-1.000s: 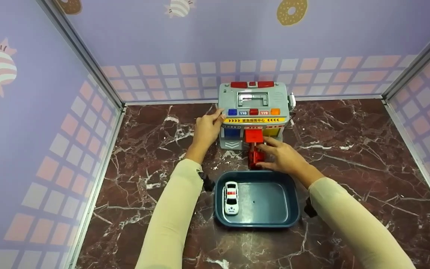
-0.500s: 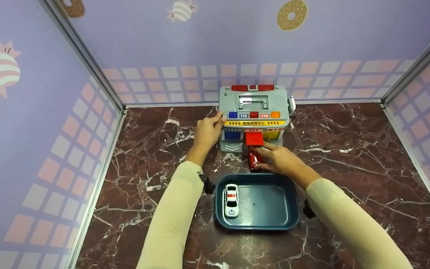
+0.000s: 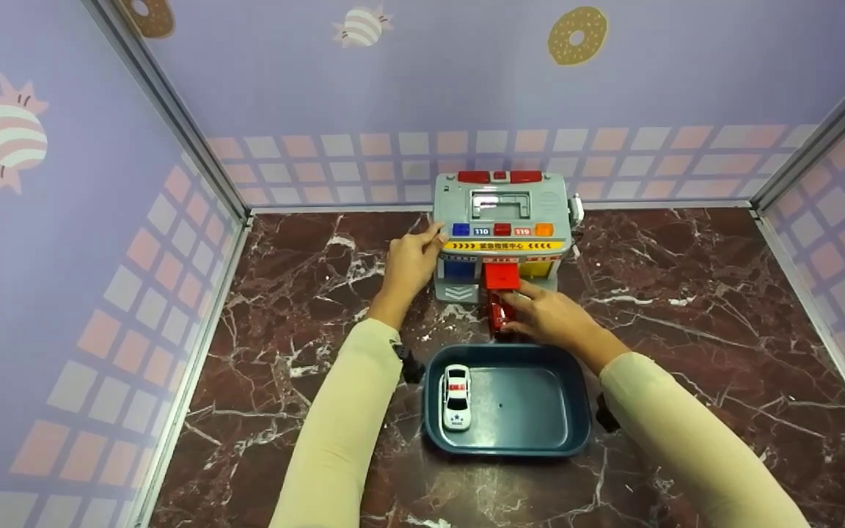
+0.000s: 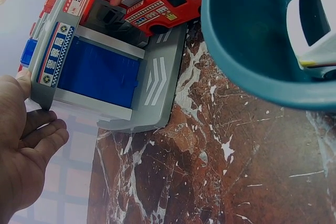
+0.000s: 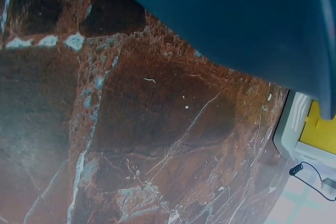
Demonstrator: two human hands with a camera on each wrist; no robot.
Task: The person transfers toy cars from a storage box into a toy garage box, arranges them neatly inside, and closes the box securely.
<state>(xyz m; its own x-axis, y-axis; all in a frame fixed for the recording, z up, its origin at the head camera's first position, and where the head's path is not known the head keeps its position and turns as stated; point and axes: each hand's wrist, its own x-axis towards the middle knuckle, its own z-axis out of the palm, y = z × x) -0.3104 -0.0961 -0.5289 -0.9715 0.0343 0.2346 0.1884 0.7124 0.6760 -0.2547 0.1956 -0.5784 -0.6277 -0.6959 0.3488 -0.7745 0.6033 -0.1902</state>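
Holding a red toy fire truck [image 4: 170, 4] at the mouth of the middle bay [image 4: 106, 18] of a toy command centre [image 3: 499, 238], apparently partly under the raised red door [image 3: 502, 276], in a closed grip of the right hand [image 3: 556, 317]; pinching the centre's left roof corner with the left hand [image 3: 408, 268]. Could snag the truck on door or bay if steered crooked, or bump the nearby dark teal tray [image 3: 521, 411], holding a white police car [image 3: 456, 402], if drawn back carelessly.

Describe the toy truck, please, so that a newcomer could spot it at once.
Find the grey toy station by the back wall. Below its front red flap is the truck, touched by the right hand. Unlike the white car in the tray, it is red.
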